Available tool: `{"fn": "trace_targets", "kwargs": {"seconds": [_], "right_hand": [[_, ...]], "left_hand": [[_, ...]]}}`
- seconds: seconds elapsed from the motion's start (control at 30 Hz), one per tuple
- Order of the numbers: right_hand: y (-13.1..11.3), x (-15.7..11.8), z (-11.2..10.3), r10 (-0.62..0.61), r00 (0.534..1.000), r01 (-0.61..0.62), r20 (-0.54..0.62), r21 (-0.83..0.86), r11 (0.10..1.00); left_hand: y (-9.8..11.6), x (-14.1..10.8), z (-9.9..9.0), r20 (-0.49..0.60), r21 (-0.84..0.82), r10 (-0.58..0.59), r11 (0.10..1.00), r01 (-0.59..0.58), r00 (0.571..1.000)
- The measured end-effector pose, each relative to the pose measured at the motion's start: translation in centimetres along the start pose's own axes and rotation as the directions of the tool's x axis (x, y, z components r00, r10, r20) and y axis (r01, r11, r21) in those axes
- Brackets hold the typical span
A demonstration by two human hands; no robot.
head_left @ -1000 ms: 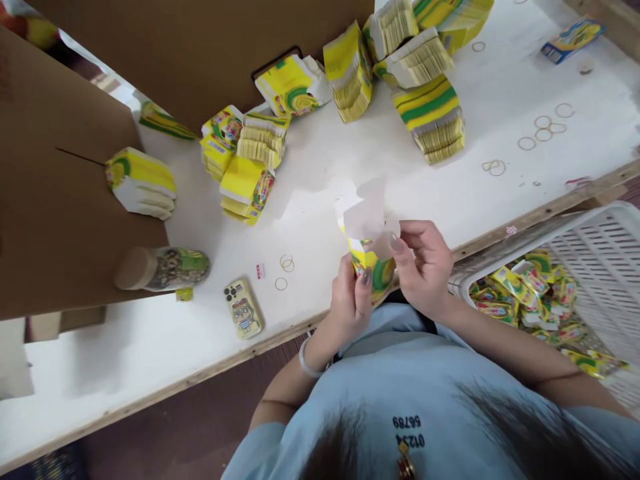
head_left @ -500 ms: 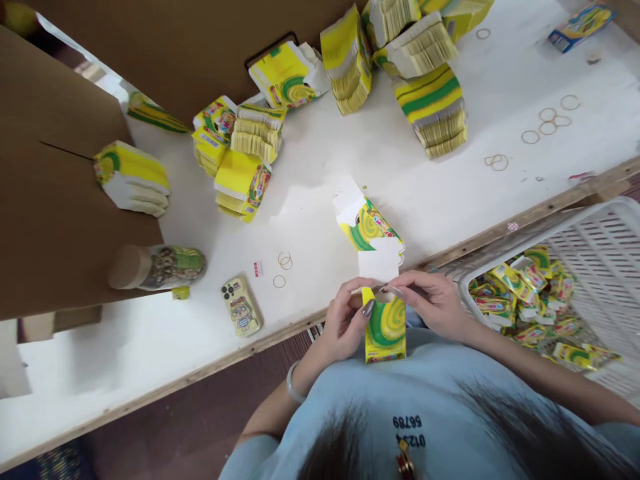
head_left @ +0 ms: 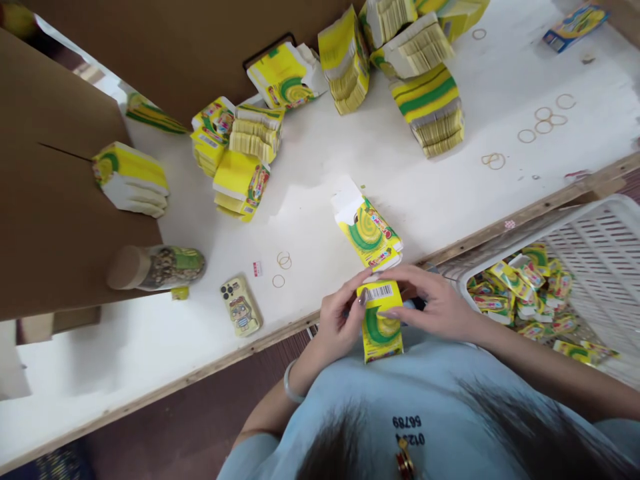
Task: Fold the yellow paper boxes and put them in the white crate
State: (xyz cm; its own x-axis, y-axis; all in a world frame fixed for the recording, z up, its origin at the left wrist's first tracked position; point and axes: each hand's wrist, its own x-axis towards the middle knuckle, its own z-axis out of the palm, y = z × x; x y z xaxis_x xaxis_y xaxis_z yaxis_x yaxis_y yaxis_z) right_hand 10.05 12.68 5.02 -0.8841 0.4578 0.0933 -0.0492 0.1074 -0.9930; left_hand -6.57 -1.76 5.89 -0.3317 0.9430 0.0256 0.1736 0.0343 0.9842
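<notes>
A small yellow and green carton (head_left: 382, 327) with a barcode on its folded-over top flap is held upright close to my body. My left hand (head_left: 343, 317) grips its left side, thumb on the front. My right hand (head_left: 430, 300) holds the other side, with the thumb across the front and the fingers behind the top edge. Just beyond my hands, on the table's front edge, lie flat yellow and green cartons (head_left: 370, 230) with white flaps spread out.
Bundled flat cartons (head_left: 430, 113) stand along the back of the white table (head_left: 310, 200). A phone (head_left: 240, 305), a jar (head_left: 160, 267) and rubber bands (head_left: 543, 123) lie on it. At the right, a white plastic basket (head_left: 610, 233) contains many small cartons (head_left: 525, 283).
The carton's white top flap, which stood up before, is now folded down over the front, showing the barcode. My right thumb has moved down onto the carton's front.
</notes>
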Motion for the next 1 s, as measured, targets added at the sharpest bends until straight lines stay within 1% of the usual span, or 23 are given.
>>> {"fn": "trace_targets", "kwargs": {"seconds": [0.07,0.1,0.13,0.23,0.33,0.37,0.4,0.47,0.53,0.57,0.6,0.63,0.73,0.8,0.83,0.87,0.9,0.93,0.97,1.0], "right_hand": [[-0.7,0.2,0.6,0.195,0.98,-0.2,0.043,0.151,0.968],[-1.0,0.2,0.8,0.255,0.964,-0.265,0.072,0.204,0.942],[-1.2,0.3,0.8,0.291,0.952,-0.305,0.091,0.243,0.921],[-1.5,0.6,0.5,0.326,0.937,-0.348,0.122,0.32,0.881],[-1.5,1.0,-0.1,0.288,0.938,-0.341,0.19,0.384,0.858],[-1.5,1.1,-0.3,0.274,0.942,-0.33,0.192,0.396,0.857],[-1.4,1.1,-0.5,0.266,0.949,-0.312,0.167,0.405,0.859],[-1.2,0.9,-0.9,0.274,0.96,-0.271,0.051,0.413,0.87],[-1.1,0.4,-1.6,0.304,0.949,-0.246,-0.084,0.406,0.88],[-1.2,0.2,-2.1,0.323,0.936,-0.244,-0.144,0.398,0.884],[-1.2,-0.1,-2.6,0.342,0.918,-0.247,-0.2,0.387,0.889],[-1.4,-0.4,-3.2,0.358,0.898,-0.251,-0.257,0.371,0.894],[-2.0,-1.1,-5.0,0.385,0.826,-0.259,-0.411,0.328,0.908],[-2.4,-1.8,-6.5,0.38,0.791,-0.273,-0.48,0.279,0.921],[-2.6,-2.5,-7.5,0.372,0.775,-0.294,-0.511,0.229,0.928],[-2.7,-3.5,-8.7,0.358,0.76,-0.334,-0.543,0.145,0.931],[-2.7,-4.6,-10.1,0.332,0.749,-0.392,-0.574,0.02,0.92],[-2.6,-6.0,-11.6,0.292,0.735,-0.458,-0.612,-0.13,0.88],[-2.4,-7.4,-13.1,0.234,0.742,-0.53,-0.628,-0.336,0.779],[-2.0,-8.7,-14.6,0.162,0.757,-0.577,-0.633,-0.532,0.62]], "left_hand": [[0.1,0.2,-0.1,-0.017,0.036,0.055,0.998,-0.055,0.998],[0.2,0.3,-0.1,-0.022,0.05,0.077,0.996,-0.076,0.997],[0.2,0.4,-0.1,-0.028,0.064,0.096,0.993,-0.094,0.995],[0.3,0.6,0.1,-0.059,0.11,0.162,0.982,-0.155,0.985],[0.3,0.8,0.7,-0.143,0.108,0.225,0.971,-0.211,0.964],[0.3,1.0,1.0,-0.161,0.105,0.241,0.968,-0.226,0.957],[0.2,1.3,1.3,-0.154,0.119,0.259,0.963,-0.242,0.954],[0.1,2.6,1.6,-0.079,0.218,0.319,0.93,-0.296,0.944],[-0.1,4.9,1.4,-0.006,0.381,0.405,0.846,-0.373,0.914],[-0.2,6.3,1.0,0.0,0.456,0.452,0.794,-0.402,0.892],[-0.3,7.8,0.5,-0.023,0.512,0.494,0.752,-0.414,0.869],[-0.4,9.2,-0.2,-0.063,0.547,0.526,0.729,-0.412,0.848],[-0.4,13.0,-2.5,-0.199,0.565,0.536,0.747,-0.351,0.82],[-0.6,14.8,-3.8,-0.245,0.585,0.518,0.753,-0.302,0.82],[-0.8,15.5,-4.3,-0.252,0.602,0.497,0.752,-0.267,0.83],[-1.3,16.1,-4.7,-0.25,0.616,0.463,0.754,-0.229,0.85],[-1.9,16.7,-4.9,-0.238,0.617,0.411,0.764,-0.19,0.88],[-2.6,17.2,-5.1,-0.221,0.603,0.344,0.783,-0.149,0.913],[-3.4,17.8,-5.2,-0.202,0.578,0.27,0.809,-0.108,0.942],[-4.1,18.3,-5.3,-0.188,0.55,0.2,0.833,-0.066,0.961]]}}
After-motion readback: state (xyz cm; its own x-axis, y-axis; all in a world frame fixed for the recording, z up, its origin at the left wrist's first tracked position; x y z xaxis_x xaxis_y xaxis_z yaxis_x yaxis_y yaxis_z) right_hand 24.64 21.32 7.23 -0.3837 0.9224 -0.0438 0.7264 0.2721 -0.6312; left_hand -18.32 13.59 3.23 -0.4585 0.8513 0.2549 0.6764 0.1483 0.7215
